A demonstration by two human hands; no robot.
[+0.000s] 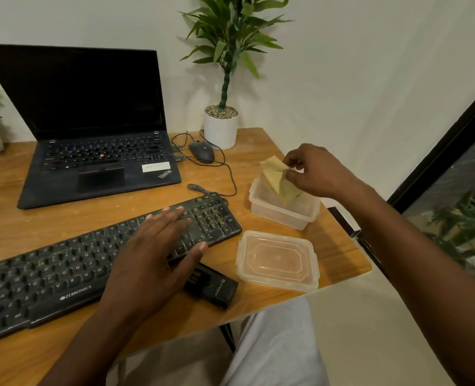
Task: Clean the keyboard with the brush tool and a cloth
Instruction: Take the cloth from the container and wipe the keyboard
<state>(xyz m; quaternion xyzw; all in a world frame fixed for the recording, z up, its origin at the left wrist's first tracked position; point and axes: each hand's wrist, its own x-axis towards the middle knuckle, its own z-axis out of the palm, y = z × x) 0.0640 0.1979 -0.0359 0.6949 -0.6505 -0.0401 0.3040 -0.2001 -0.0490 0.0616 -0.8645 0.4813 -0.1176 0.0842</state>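
Pinching the cloth point(275, 176) half out of the container point(283, 217) with the right hand point(318, 172), resting the left hand point(152, 254) flat, fingers straight, on the keyboard point(63, 271) — likely risking tipping that light container on any snag.

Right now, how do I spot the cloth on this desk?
Look at the right end of the wooden table, where an open clear box stands. The right hand pinches the cloth over that box; it is the only soft, yellow thing there.

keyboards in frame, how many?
2. The standalone keyboard lies nearest, under the left hand; the laptop behind it has a built-in one. None looks hidden.
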